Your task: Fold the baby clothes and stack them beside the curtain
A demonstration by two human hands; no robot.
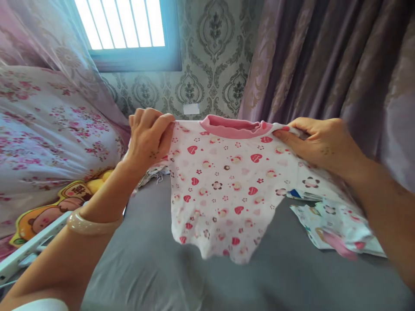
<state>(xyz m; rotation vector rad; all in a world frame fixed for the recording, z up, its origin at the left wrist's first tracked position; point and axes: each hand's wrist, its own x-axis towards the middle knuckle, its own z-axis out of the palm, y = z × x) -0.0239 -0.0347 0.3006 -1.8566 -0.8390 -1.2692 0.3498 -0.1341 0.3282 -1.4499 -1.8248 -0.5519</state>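
A small white shirt (223, 185) printed with red hearts and flowers hangs stretched out in front of me, its pink collar (231, 127) at the top. My left hand (149, 134) grips it at one shoulder, fingers curled over the cloth; a pale bangle (92, 222) circles that wrist. At the other shoulder my right hand (319, 142) pinches the fabric between thumb and fingers. Beneath my right forearm, folded printed clothes (340, 224) lie on the grey sheet (142, 259), partly covered by a sleeve and the arm.
On the left stand a white rail (35, 244), a yellow cartoon cushion (48, 211) and a floral-covered mound (58, 129). More cloth (154, 175) lies behind my left hand. Purple curtains (327, 56) hang at right, and a barred window (125, 26) is in the patterned wall.
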